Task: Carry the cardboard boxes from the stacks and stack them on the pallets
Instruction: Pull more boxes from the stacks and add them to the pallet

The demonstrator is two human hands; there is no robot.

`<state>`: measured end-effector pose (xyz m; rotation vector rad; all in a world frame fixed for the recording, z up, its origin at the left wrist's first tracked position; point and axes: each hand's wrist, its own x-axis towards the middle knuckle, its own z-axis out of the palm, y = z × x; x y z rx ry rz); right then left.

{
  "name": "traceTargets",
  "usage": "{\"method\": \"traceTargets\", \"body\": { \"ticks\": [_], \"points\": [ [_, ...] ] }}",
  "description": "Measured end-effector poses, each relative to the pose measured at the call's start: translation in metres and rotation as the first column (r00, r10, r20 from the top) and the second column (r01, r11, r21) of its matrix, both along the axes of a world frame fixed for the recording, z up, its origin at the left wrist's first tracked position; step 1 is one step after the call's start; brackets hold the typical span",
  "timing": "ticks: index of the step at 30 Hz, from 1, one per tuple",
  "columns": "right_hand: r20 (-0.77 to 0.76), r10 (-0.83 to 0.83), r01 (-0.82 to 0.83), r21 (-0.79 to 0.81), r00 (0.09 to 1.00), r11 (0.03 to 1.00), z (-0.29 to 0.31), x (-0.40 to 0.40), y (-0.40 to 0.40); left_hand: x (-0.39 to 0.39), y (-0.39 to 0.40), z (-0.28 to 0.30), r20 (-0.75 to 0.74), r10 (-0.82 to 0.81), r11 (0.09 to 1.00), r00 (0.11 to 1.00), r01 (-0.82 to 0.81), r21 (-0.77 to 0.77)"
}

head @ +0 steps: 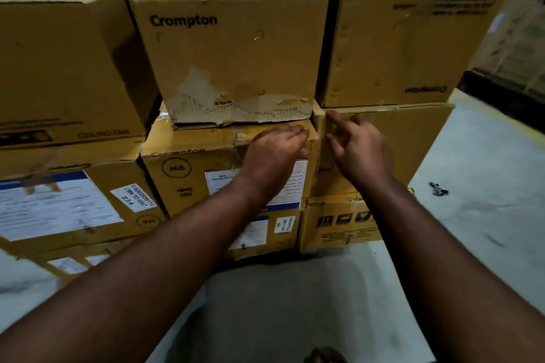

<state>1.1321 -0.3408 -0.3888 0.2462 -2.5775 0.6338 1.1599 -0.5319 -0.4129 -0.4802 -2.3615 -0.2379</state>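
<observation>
- The left hand (272,153) is bare — no glove, ring or band shows on it.
- The right hand (361,150) is likewise bare, its fingers blurred.
- Both forearms are uncovered from wrist to the lower frame edge — no sleeve, cuff or watch is in view.
- No other clothing can be made out.

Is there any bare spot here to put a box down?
Yes: the pale grey concrete floor right of the brown cardboard box stacks, and the strip before them, between the forearms. The stacks are packed tight; both hands crowd the middle seam.
</observation>
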Motion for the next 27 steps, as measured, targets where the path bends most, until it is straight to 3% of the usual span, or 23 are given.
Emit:
{"method": "traceTargets", "body": {
  "ticks": [12, 27],
  "points": [
    [-0.215, 0.051, -0.065, -0.061, 0.975, 0.996, -0.004, -0.018, -0.006, -0.016, -0.008, -0.01, -0.073, -0.059, 0.998, 0.996, 0.057, -0.021],
    [-0.239, 0.08, -0.09, -0.033, 0.968, 0.995, -0.009, -0.014, -0.008, -0.017, -0.013, -0.003, -0.045, -0.036, 0.999, 0.998, 0.035, -0.014]
  ]
}}
